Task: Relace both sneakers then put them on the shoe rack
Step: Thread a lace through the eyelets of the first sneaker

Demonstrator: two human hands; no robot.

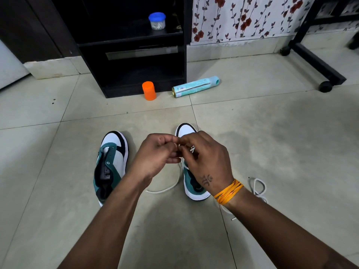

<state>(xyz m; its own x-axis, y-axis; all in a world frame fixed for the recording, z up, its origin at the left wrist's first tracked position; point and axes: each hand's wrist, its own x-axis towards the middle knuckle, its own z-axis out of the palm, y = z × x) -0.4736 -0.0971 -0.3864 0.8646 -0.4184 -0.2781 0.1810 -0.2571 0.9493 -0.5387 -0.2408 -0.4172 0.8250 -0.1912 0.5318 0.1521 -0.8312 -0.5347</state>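
Head view. Floor (pixel 272 136) of pale grey-green tiles with dark grout lines; a few dark specks at left, a duller patch at right.

Two sneakers stand side by side on the tiles, toes pointing away. Left sneaker (pixel 111 164): teal, white and black, eyelets bare, tongue exposed, no lace in it. Right sneaker (pixel 191 171): same colours, mostly covered by the hands, white toe showing beyond them.

Left hand (pixel 157 154) and right hand (pixel 204 156) meet over the right sneaker's front, fingers curled, fingertips pinching a white lace (pixel 171 186) that is threaded at the shoe; its loose end trails onto the floor between the sneakers. Orange thread band (pixel 229 192) on the right wrist.

Second lace (pixel 259 188) lies loose on the tiles to the right, partly under the right forearm, its tip near the grout line.

Beyond: black rack (pixel 136 55) against the wall, open shelves, a blue-lidded jar (pixel 157 20) on an upper shelf. Orange tub (pixel 149 90) upright on the floor just in front of the rack's base. Spray can (pixel 195 86) on its side beside the rack's right corner. Floral wallpaper (pixel 242 16) above a pale skirting. Black wheeled frame (pixel 314 63) at far right.
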